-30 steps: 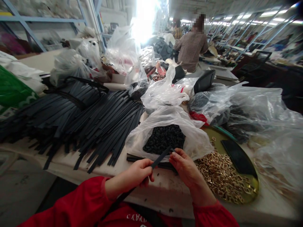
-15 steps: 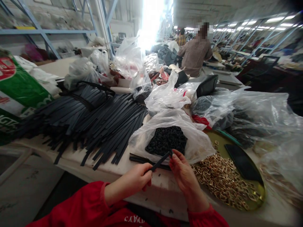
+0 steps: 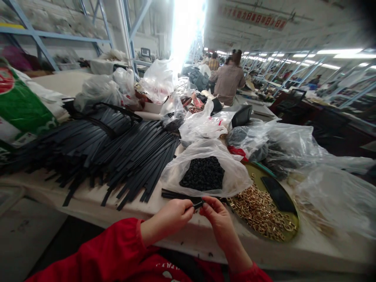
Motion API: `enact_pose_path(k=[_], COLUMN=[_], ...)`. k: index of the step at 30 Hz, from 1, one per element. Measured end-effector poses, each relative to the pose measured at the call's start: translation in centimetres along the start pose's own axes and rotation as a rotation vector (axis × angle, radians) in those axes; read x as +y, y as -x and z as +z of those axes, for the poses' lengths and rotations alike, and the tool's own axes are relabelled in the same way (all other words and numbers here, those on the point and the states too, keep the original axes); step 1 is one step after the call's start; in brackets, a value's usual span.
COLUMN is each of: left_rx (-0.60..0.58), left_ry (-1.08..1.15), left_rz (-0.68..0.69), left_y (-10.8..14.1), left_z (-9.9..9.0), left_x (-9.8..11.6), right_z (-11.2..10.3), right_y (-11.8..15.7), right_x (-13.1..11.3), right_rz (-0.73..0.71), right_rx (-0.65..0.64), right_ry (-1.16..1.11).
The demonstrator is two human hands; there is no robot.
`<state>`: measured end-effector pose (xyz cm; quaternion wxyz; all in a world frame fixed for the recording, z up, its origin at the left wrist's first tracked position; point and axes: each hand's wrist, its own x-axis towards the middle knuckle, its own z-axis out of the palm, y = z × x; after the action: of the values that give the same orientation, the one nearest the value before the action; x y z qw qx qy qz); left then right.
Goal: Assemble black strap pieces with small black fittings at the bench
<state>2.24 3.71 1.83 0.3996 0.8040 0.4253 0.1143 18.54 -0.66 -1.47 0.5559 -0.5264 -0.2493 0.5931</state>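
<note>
My left hand [image 3: 176, 214] is closed round a narrow black strap [image 3: 197, 205], of which a short length shows between my hands. The fingertips of my right hand [image 3: 216, 216] pinch the strap's far end; whether a small black piece sits there too is hidden by the fingers. Just beyond my hands lies an open clear plastic bag [image 3: 236, 178] filled with small black loops [image 3: 202, 172]. To the right of my right hand, a round yellow-green tray [image 3: 294, 229] holds a heap of gold metal buckles [image 3: 261, 209] and a dark flat piece [image 3: 279, 194].
Many black straps [image 3: 132, 160] are spread across the table [image 3: 123, 219] at left. A green and white sack [image 3: 23, 107] stands at the far left. Crumpled plastic bags [image 3: 296, 145] crowd the back and right. A person [image 3: 229, 82] is farther off, back turned.
My hands have come closer together and a little lower, so less strap shows between them. The camera view has shifted, moving the tray and bags leftward in the picture.
</note>
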Motion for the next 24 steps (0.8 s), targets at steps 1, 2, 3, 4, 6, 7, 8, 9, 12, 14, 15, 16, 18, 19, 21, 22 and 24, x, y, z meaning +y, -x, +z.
enact_pose_path(k=[1, 2, 3, 4, 6, 7, 8, 9, 12, 14, 15, 16, 18, 19, 21, 22, 24], left_rx=[-0.023, -0.049, -0.073, -0.096, -0.138, -0.172, -0.223, -0.292, -0.456, -0.435, -0.403, -0.374, -0.326, -0.311, -0.302, -0.305, -0.314], left_ry=[-0.005, -0.010, -0.011, -0.002, 0.047, 0.097, 0.160, 0.225, 0.365, 0.376, 0.383, 0.398, 0.424, 0.436, 0.450, 0.453, 0.463], left_rz=[0.007, 0.011, 0.015, 0.021, 0.029, 0.019, -0.008, -0.047, -0.152, -0.175, -0.185, -0.199, -0.217, -0.209, -0.170, -0.158, -0.171], left_y=[0.2, 0.4, 0.5, 0.6, 0.8, 0.8, 0.9, 0.8, 0.3, -0.3, -0.6, -1.0, -1.5, -1.8, -2.2, -2.5, -2.9], left_z=[0.0, 0.0, 0.0, 0.0, 0.2, 0.3, 0.3, 0.4, 0.8, 1.4, 1.7, 2.1, 2.6, 2.7, 2.7, 2.7, 2.6], left_x=[-0.1, -0.2, -0.2, -0.1, 0.1, 0.2, 0.3, 0.4, 0.4, 0.3, 0.1, 0.0, -0.3, -0.4, -0.6, -0.5, -0.3], right_z=[0.1, 0.1, 0.2, 0.2, 0.0, -0.2, -0.4, -0.7, -1.4, -1.5, -1.5, -1.6, -2.4, -3.2, -5.6, -7.0, -9.7], right_y=[0.3, 0.6, 0.9, 1.1, 1.6, 1.7, 1.8, 1.9, 1.8, 1.7, 1.6, 1.5, 1.1, 0.8, -0.2, -0.8, -2.2], right_x=[0.2, 0.3, 0.4, 0.5, 0.5, 0.5, 0.6, 0.6, 1.3, 1.9, 2.1, 2.2, 1.7, 1.2, -0.5, -1.5, -3.2], right_rz=[-0.002, 0.009, 0.027, 0.044, 0.075, 0.086, 0.093, 0.096, 0.096, 0.101, 0.107, 0.103, 0.033, -0.034, -0.191, -0.250, -0.259], right_rx=[-0.026, -0.054, -0.080, -0.101, -0.132, -0.138, -0.137, -0.125, -0.070, -0.062, -0.076, -0.097, -0.123, -0.104, 0.015, 0.117, 0.261], right_ry=[0.055, 0.098, 0.127, 0.145, 0.168, 0.176, 0.180, 0.177, 0.111, 0.068, 0.069, 0.094, 0.231, 0.349, 0.716, 0.947, 1.450])
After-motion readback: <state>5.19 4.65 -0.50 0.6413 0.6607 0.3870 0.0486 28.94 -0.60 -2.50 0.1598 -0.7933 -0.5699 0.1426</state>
